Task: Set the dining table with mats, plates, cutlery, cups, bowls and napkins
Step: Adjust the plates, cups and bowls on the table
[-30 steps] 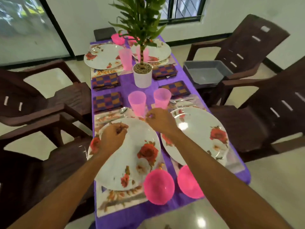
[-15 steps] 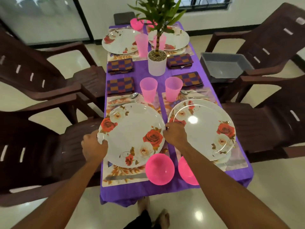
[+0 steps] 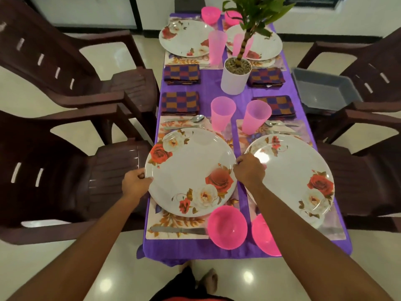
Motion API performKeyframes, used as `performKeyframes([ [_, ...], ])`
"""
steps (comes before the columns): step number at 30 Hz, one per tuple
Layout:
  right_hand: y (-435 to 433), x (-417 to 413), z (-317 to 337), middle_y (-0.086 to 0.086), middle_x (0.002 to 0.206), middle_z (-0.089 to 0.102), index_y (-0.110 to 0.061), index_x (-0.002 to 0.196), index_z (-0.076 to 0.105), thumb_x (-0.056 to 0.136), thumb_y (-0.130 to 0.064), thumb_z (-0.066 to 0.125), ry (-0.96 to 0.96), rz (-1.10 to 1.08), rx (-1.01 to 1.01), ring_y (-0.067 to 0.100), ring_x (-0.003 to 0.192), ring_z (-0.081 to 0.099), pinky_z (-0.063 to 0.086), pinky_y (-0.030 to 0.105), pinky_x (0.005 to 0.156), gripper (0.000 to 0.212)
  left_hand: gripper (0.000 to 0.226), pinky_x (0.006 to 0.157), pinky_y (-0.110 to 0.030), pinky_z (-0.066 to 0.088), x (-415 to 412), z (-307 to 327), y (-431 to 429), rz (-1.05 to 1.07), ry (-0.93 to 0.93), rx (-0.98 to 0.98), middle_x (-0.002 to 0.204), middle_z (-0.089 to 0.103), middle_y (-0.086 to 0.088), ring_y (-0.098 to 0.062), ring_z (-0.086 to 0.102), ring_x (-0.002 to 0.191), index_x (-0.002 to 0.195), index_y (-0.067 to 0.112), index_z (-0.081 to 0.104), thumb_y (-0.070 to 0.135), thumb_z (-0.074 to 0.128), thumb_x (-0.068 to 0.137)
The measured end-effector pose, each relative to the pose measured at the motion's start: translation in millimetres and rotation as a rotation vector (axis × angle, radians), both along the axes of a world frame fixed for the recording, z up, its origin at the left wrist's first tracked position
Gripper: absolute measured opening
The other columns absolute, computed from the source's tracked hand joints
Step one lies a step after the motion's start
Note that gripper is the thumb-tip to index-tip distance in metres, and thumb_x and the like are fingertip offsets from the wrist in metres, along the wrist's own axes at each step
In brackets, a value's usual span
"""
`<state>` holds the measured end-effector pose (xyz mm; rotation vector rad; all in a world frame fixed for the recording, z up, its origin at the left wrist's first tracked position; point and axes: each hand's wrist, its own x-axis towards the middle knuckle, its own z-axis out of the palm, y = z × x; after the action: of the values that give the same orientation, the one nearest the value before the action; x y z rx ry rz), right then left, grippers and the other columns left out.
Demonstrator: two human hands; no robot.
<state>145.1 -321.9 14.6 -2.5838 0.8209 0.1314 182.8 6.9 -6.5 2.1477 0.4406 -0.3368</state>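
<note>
Plate (image 3: 191,168): white, red-and-cream roses, just behind pink bowl (image 3: 226,227).
Left hand (image 3: 135,184): grips left rim.
Right hand (image 3: 249,170): grips right rim.

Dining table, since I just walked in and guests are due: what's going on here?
A person grips the near-left floral plate by opposite rims, left hand and right hand, over its place mat. The other plates, pink cups, pink bowls and checked napkins are out for four places; cutlery lies by the near two.
</note>
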Motion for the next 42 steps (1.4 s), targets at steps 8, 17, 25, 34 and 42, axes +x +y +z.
performKeyframes([
  [8, 0.4, 9.3, 1.1, 0.002, 0.093, 0.074, -0.020, 0.094, 0.076, 0.084, -0.025, 0.070, 0.009, -0.016, 0.016, 0.028, 0.089, 0.069, 0.054, 0.046, 0.092, 0.013, 0.024, 0.064, -0.030, 0.053, 9.7, -3.6, 2.0, -0.024, 0.004, -0.027, 0.093, 0.073, -0.002, -0.023, 0.069, 0.090, 0.109, 0.012, 0.073, 0.008, 0.069, 0.086],
  [17, 11.1, -38.8, 28.9, -0.013, 0.087, 0.070, -0.025, 0.104, 0.076, 0.087, -0.028, 0.069, -0.134, 0.311, 0.167, 0.008, 0.082, 0.062, 0.052, 0.034, 0.089, 0.019, 0.017, 0.079, -0.027, 0.046, -65.7, 6.8, -17.9, -0.579, -0.461, 0.174, 0.103, 0.059, 0.004, -0.010, 0.053, 0.093, 0.105, 0.018, 0.069, 0.024, 0.068, 0.089],
  [25, 12.2, -81.2, 35.0, -0.011, 0.106, 0.070, -0.031, 0.115, 0.072, 0.083, -0.034, 0.071, 0.149, 0.691, 0.120, 0.012, 0.097, 0.063, 0.047, 0.027, 0.083, 0.032, 0.031, 0.074, -0.035, 0.046, -127.8, -13.9, -37.7, -0.986, -0.541, 0.287, 0.104, 0.067, 0.000, -0.022, 0.056, 0.092, 0.110, 0.020, 0.075, 0.033, 0.068, 0.082],
  [34, 26.0, -89.9, 28.9, -0.005, 0.115, 0.071, -0.027, 0.115, 0.071, 0.093, -0.021, 0.056, 0.218, 0.756, -0.064, 0.022, 0.108, 0.062, 0.046, 0.032, 0.083, 0.027, 0.021, 0.074, -0.036, 0.046, -130.1, -14.1, -36.4, -1.063, -0.518, 0.342, 0.102, 0.067, -0.001, -0.022, 0.059, 0.089, 0.105, 0.018, 0.076, 0.029, 0.067, 0.089],
  [42, 23.2, -92.9, 31.8, -0.004, 0.109, 0.072, -0.027, 0.110, 0.072, 0.093, -0.022, 0.055, 0.201, 0.686, -0.103, 0.023, 0.101, 0.064, 0.053, 0.037, 0.082, 0.025, 0.023, 0.088, -0.030, 0.044, -138.6, -12.1, -36.3, -1.032, -0.412, 0.310, 0.114, 0.069, -0.001, -0.019, 0.059, 0.105, 0.113, 0.018, 0.072, 0.027, 0.057, 0.097],
])
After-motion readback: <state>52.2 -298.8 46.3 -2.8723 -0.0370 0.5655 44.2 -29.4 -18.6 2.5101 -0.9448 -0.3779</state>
